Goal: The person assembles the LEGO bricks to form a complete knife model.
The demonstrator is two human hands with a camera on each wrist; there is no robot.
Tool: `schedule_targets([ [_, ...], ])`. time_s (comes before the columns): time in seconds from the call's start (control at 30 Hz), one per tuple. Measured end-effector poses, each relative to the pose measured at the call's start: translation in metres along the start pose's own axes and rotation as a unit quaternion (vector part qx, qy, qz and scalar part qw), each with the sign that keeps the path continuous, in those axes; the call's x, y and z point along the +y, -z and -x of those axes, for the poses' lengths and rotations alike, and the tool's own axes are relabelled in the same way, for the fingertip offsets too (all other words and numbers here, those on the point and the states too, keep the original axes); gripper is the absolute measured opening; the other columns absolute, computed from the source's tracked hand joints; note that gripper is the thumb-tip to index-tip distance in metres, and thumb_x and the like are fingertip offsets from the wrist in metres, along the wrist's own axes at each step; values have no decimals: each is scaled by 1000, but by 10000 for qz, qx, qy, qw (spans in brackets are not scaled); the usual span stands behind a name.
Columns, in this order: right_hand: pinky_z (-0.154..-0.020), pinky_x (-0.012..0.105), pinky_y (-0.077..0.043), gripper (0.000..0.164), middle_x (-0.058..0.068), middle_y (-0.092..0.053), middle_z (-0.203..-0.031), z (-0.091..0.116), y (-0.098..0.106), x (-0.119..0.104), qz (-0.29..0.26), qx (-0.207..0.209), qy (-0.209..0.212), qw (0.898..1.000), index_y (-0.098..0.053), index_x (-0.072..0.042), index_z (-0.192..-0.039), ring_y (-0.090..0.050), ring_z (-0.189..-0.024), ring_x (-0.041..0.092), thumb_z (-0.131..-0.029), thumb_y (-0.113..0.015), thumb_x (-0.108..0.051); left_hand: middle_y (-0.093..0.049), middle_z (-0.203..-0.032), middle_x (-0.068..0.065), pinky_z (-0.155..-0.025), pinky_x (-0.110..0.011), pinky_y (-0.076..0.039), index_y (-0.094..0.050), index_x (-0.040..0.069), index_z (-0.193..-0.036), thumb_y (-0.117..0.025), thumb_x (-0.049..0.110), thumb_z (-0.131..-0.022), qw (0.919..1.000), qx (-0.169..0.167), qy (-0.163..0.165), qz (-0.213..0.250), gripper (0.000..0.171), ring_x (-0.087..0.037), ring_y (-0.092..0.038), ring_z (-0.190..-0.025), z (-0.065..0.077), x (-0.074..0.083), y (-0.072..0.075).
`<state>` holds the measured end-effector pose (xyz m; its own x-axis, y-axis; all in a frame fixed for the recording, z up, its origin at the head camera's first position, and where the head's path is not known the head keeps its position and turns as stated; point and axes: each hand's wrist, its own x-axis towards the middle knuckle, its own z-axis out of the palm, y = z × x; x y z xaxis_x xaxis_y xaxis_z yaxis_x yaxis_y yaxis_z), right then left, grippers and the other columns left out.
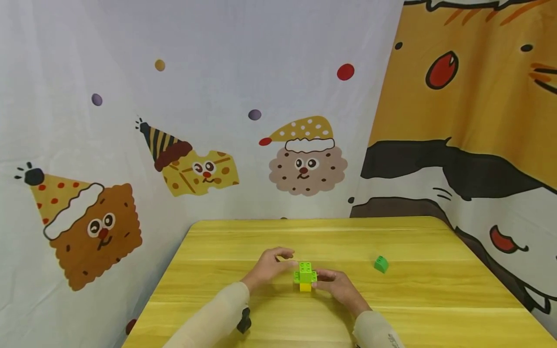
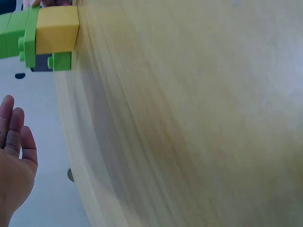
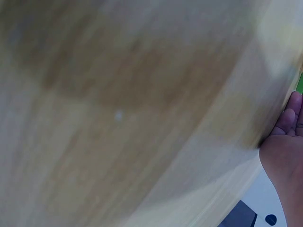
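Note:
A small stack of toy building blocks stands upright on the table: a yellow block (image 1: 305, 287) at the bottom, a wider light green piece with studs at both ends, and a light green brick (image 1: 305, 273) on top. My right hand (image 1: 341, 288) holds the stack's right side, thumb toward the front and fingers behind. My left hand (image 1: 271, 266) hovers at the left, fingers loosely bent and apart from the stack. In the left wrist view the left hand (image 2: 16, 163) shows an empty palm side. The right wrist view shows the right hand (image 3: 284, 142), with only a green sliver beyond its fingers.
A loose darker green block (image 1: 381, 264) with studs and a curved side lies right of the stack. The wooden table (image 1: 209, 256) ends at a cloth backdrop (image 1: 243, 63) with printed cartoon figures.

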<state>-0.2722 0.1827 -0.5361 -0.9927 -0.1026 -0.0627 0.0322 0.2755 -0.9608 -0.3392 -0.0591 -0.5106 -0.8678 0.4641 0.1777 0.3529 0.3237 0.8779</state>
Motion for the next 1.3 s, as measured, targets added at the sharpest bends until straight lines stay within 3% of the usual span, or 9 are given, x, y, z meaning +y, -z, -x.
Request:
schedule_targets([
  [0.2,-93,49,-49,51,15,-68,-118,-1,-1,3,106,89,-42,9999,-66,1,-127,-62,-108,29,-85,-81,-23,-62,-129,-12,-92,-43,-45,-66,15,-129,-69,40,-94,9999,-18,125,57,44,-21,-55,-112,-5,-7,8],
  [0.4,-92,49,-49,49,15,-68,-117,-2,0,3,171,185,2,9997,-66,1,-126,-62,-107,30,-85,-81,-20,-62,-130,-13,-97,-50,-44,-63,6,-133,-71,37,-93,9995,-99,280,53,51,-25,-54,-115,-20,-16,13],
  [0.6,-94,52,-47,49,15,-68,-117,0,0,1,272,242,-18,9993,-66,0,-127,-61,-109,32,-84,-81,-21,-64,-127,-8,-100,-51,-43,-63,7,-132,-72,33,-93,9985,-229,480,-128,47,-26,-55,-116,-33,-22,13],
  [0.93,-95,51,-47,49,16,-68,-118,-1,0,2,206,136,-31,9997,-66,0,-126,-62,-109,31,-85,-80,-22,-65,-119,-2,-99,-50,-43,-66,9,-129,-73,28,-92,9963,-504,691,-81,42,-25,-55,-115,-45,-25,0],
  [1.3,-95,49,-48,47,16,-68,-118,-4,-1,6,94,95,96,9999,-68,0,-124,-63,-108,29,-84,-81,-21,-67,-112,-2,-94,-44,-48,-70,7,-122,-74,15,-91,9966,-651,504,-89,32,-19,-60,-104,-52,-33,-18],
])
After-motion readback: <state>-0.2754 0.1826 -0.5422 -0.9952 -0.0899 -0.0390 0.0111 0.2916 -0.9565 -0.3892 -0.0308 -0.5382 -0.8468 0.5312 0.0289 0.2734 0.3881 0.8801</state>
